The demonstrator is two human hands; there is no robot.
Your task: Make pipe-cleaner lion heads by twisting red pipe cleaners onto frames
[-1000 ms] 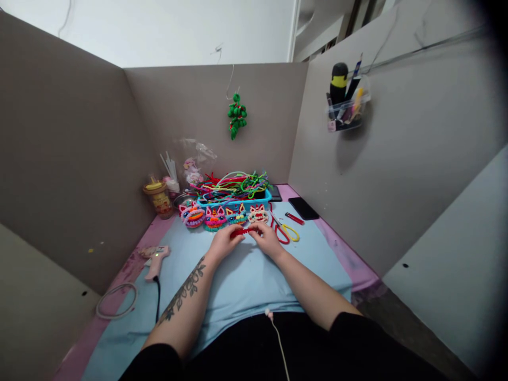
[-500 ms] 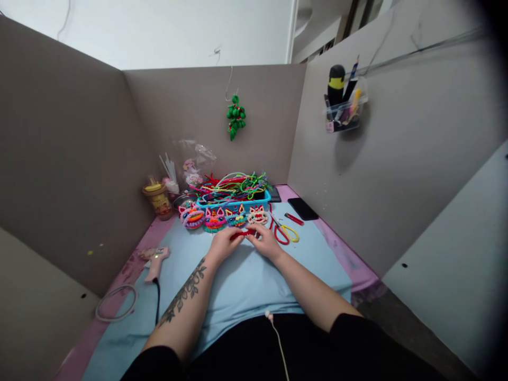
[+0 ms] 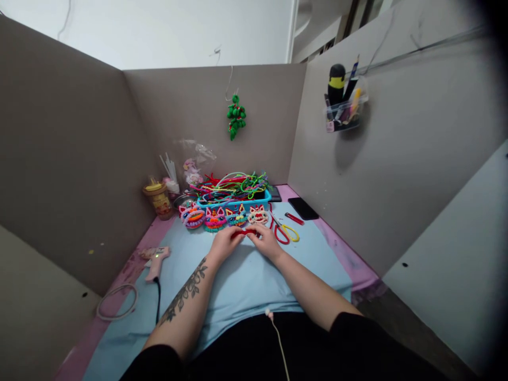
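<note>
Between my two hands is a short red piece of pipe cleaner [image 3: 245,232], partly hidden by my fingers. My left hand [image 3: 226,241] pinches its left end, and my right hand [image 3: 263,241] pinches its right end. Just beyond my fingers stand several fuzzy animal heads made of pipe cleaner: a purple-and-orange one [image 3: 192,216], a pink one [image 3: 215,219], a teal one [image 3: 236,216] and a cream one [image 3: 257,215]. Scissors [image 3: 282,233] with red and yellow handles lie to the right of my right hand.
Behind the heads is a blue basket [image 3: 234,203] of colourful pipe cleaners. A pink glue gun [image 3: 156,263] with its cable lies left. A red cutter [image 3: 294,218] and a black phone [image 3: 303,208] lie right. A lidded cup [image 3: 159,200] stands back left. Grey panels surround the table.
Both hands stay in almost the same place. The red piece between the fingertips sits slightly differently, as if turned a little.
</note>
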